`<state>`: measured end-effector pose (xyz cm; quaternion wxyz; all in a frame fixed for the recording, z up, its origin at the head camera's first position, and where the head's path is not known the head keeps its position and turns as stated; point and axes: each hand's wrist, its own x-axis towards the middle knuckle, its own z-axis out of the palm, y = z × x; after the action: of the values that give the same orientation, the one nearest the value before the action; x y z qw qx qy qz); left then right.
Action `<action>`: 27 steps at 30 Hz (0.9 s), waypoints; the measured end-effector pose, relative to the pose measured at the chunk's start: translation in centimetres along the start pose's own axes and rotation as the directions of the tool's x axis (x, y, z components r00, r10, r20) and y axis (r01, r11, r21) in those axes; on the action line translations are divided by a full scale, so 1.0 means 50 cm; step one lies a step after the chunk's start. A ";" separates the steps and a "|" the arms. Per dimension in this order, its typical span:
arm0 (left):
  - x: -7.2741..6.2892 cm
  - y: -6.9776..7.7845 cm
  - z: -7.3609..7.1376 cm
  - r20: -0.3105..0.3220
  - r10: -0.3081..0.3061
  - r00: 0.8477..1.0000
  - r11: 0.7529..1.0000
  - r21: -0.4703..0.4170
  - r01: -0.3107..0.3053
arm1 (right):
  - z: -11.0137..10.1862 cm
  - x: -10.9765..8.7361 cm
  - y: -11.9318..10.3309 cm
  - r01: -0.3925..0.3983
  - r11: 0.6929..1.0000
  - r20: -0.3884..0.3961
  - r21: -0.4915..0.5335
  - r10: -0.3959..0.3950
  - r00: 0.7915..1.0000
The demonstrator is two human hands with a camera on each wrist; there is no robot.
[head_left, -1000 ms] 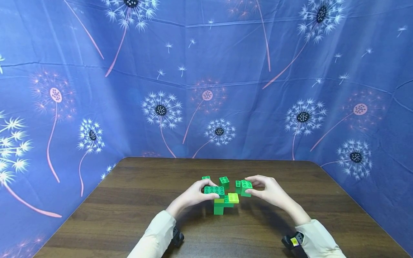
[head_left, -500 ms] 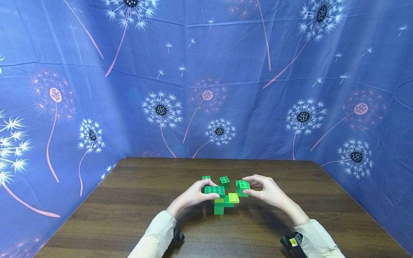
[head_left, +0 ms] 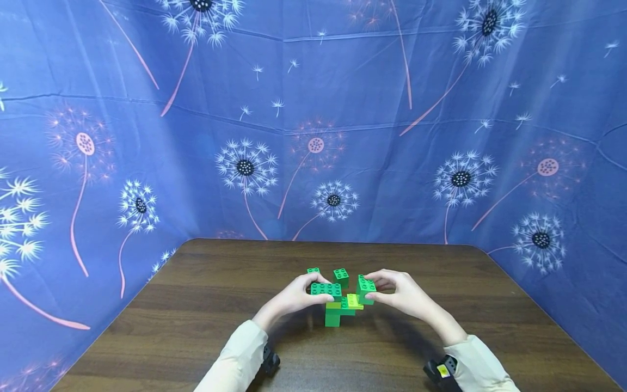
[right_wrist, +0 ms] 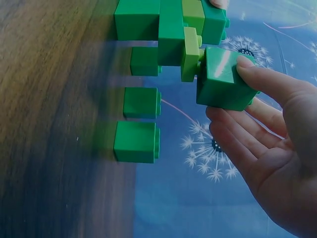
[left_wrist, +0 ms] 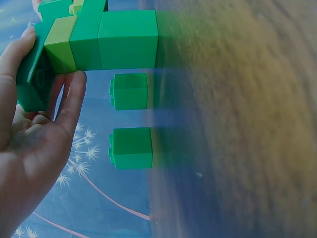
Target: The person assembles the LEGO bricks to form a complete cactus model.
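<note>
A small stack of toy building bricks stands on the table, with a green brick (head_left: 332,320) at its foot and a long dark green brick (head_left: 325,289) on top. My left hand (head_left: 296,294) grips that long brick between thumb and fingers. On the stack's right side sits a thin lime brick (head_left: 352,301). My right hand (head_left: 406,295) pinches a green brick (right_wrist: 225,79) by its sides, tilted, over the lime brick's right part. In the right wrist view its underside is very near the lime studs; whether they touch I cannot tell.
Behind the stack, loose green bricks stand on the brown wooden table (head_left: 235,261): one at the left (head_left: 313,270), one in the middle (head_left: 341,277). The right wrist view also shows a third loose brick (right_wrist: 136,142). A blue dandelion-print cloth (head_left: 382,163) hangs behind.
My right hand has moved left with its green brick, from beside the stack to over the lime brick, and the brick has tilted. My left hand has kept its hold in place.
</note>
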<state>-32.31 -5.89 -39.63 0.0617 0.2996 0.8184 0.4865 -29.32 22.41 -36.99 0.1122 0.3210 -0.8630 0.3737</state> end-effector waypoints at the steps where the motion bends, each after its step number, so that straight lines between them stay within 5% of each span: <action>1: 0.000 -0.001 0.000 0.000 -0.001 1.000 1.000 0.002 0.001 | 0.001 0.000 -0.001 0.000 1.000 0.000 0.001 0.000 1.000; 27: 0.003 -0.005 0.001 -0.009 0.019 1.000 1.000 -0.008 -0.019 | 0.006 0.007 -0.002 -0.010 1.000 0.049 -0.009 0.011 0.999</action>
<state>-32.54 -5.86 -39.84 0.0546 0.3049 0.8139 0.4915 -29.51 21.95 -36.99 0.0902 0.3251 -0.8687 0.3627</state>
